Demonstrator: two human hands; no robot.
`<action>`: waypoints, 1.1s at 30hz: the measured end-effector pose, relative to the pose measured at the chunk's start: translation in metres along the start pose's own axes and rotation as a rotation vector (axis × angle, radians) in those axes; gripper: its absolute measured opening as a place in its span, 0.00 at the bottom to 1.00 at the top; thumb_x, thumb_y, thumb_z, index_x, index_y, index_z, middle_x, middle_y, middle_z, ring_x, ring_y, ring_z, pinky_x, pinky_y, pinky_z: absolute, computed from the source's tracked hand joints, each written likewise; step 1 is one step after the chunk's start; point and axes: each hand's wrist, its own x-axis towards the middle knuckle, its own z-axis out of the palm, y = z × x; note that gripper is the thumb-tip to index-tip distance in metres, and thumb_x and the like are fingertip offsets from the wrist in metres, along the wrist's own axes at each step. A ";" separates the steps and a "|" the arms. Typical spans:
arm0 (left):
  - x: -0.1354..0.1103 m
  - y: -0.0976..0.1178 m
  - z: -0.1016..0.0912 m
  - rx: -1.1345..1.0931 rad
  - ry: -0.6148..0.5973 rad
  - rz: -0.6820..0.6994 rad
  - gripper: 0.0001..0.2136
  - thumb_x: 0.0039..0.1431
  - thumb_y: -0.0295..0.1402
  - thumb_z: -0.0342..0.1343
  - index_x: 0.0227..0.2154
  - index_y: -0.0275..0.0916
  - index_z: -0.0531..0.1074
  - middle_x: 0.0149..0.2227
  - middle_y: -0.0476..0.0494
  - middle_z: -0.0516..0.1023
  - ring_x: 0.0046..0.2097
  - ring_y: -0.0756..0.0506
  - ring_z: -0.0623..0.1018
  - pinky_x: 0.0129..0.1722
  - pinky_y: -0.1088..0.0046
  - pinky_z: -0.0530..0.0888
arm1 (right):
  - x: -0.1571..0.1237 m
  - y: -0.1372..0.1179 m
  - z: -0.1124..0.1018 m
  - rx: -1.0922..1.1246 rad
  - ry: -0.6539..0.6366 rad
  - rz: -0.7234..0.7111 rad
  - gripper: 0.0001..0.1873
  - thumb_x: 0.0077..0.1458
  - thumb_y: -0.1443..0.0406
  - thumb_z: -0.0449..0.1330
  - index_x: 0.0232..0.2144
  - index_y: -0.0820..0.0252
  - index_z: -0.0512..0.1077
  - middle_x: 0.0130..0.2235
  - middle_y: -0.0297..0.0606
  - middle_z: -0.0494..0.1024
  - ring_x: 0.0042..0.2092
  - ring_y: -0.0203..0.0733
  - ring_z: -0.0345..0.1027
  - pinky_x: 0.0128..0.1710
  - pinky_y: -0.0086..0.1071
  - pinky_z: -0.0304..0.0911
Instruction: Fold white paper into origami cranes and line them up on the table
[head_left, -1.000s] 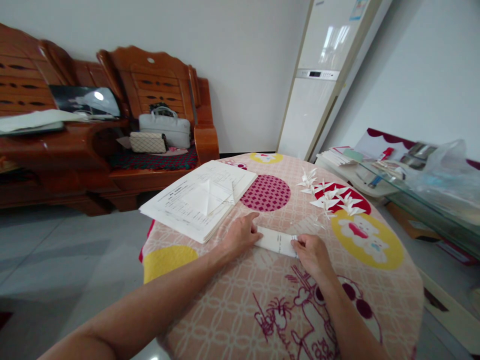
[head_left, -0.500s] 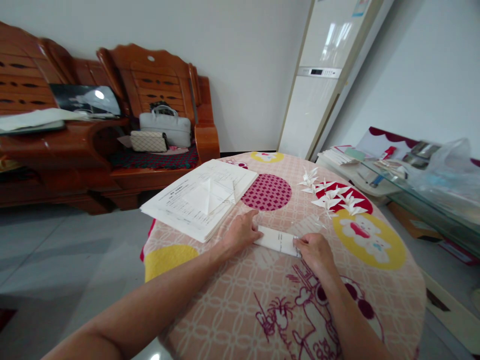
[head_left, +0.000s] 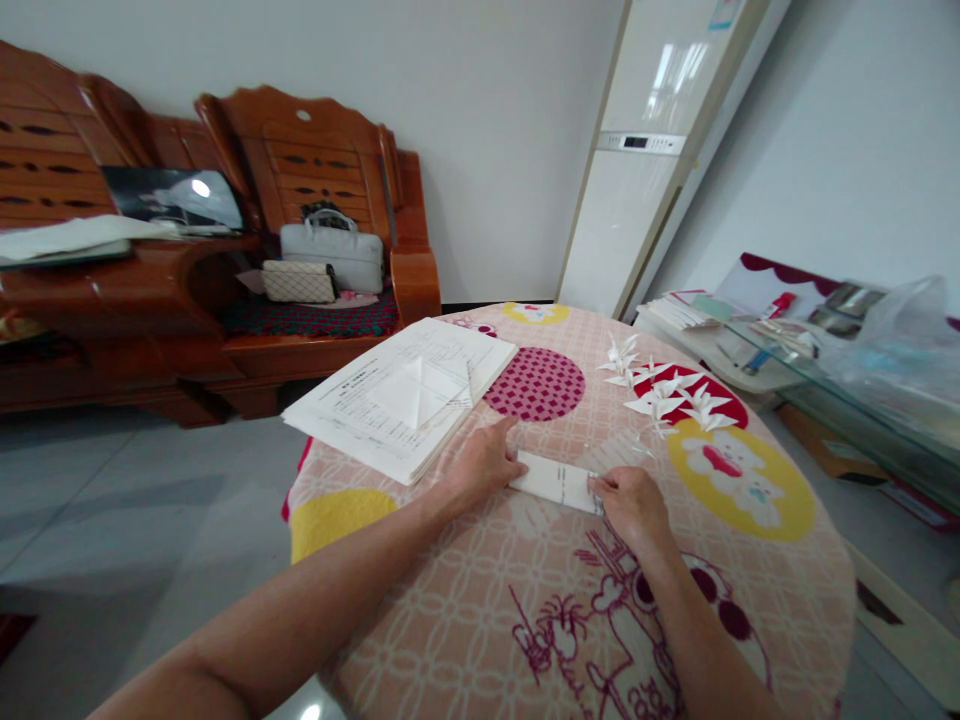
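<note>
A folded strip of white printed paper [head_left: 556, 481] lies on the round table [head_left: 465, 610], which wears a pink patterned cloth. My left hand [head_left: 484, 464] presses down on the strip's left end, fingers together and the forefinger stretched forward. My right hand [head_left: 628, 503] pinches the strip's right end with curled fingers. A stack of printed sheets [head_left: 405, 398] lies just beyond my left hand, with a folded white paper piece [head_left: 418, 390] on top. Several white paper cranes [head_left: 664, 389] sit on the cloth at the far right.
A carved wooden sofa [head_left: 247, 250] stands to the left, with a grey bag [head_left: 332, 256] and a quilted purse [head_left: 298, 282] on its seat. A tall white air conditioner [head_left: 637, 170] stands behind. A cluttered glass table [head_left: 825, 370] lies at the right. Grey floor tiles surround the table.
The view has drifted slightly; both hands stay on the ends of the paper strip with no visible change in grip.
</note>
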 end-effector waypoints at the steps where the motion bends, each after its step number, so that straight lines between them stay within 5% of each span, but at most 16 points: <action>1: 0.000 0.000 0.000 0.003 0.000 0.001 0.35 0.45 0.28 0.60 0.60 0.36 0.61 0.24 0.53 0.77 0.29 0.49 0.76 0.30 0.77 0.67 | 0.000 0.000 0.000 -0.004 -0.003 0.003 0.16 0.56 0.60 0.57 0.23 0.63 0.78 0.26 0.45 0.79 0.28 0.40 0.68 0.26 0.30 0.50; 22: -0.004 0.006 -0.001 0.106 0.028 0.044 0.33 0.46 0.25 0.58 0.59 0.35 0.61 0.27 0.51 0.77 0.32 0.47 0.76 0.34 0.74 0.71 | -0.001 -0.003 -0.002 -0.057 -0.011 0.018 0.16 0.57 0.59 0.56 0.26 0.62 0.79 0.29 0.46 0.80 0.31 0.41 0.71 0.27 0.30 0.50; 28: 0.001 -0.007 0.007 0.119 0.101 0.400 0.32 0.46 0.19 0.55 0.57 0.39 0.65 0.55 0.39 0.71 0.55 0.43 0.71 0.55 0.64 0.69 | -0.001 -0.004 -0.001 -0.077 0.002 0.007 0.16 0.56 0.60 0.56 0.25 0.62 0.78 0.30 0.47 0.81 0.31 0.41 0.71 0.27 0.30 0.49; 33: 0.006 -0.018 0.008 0.050 -0.191 0.691 0.25 0.55 0.18 0.47 0.54 0.40 0.71 0.56 0.39 0.71 0.56 0.43 0.72 0.56 0.67 0.68 | 0.000 -0.003 0.000 -0.060 0.000 0.016 0.16 0.56 0.59 0.56 0.25 0.62 0.78 0.28 0.46 0.80 0.31 0.41 0.71 0.27 0.30 0.50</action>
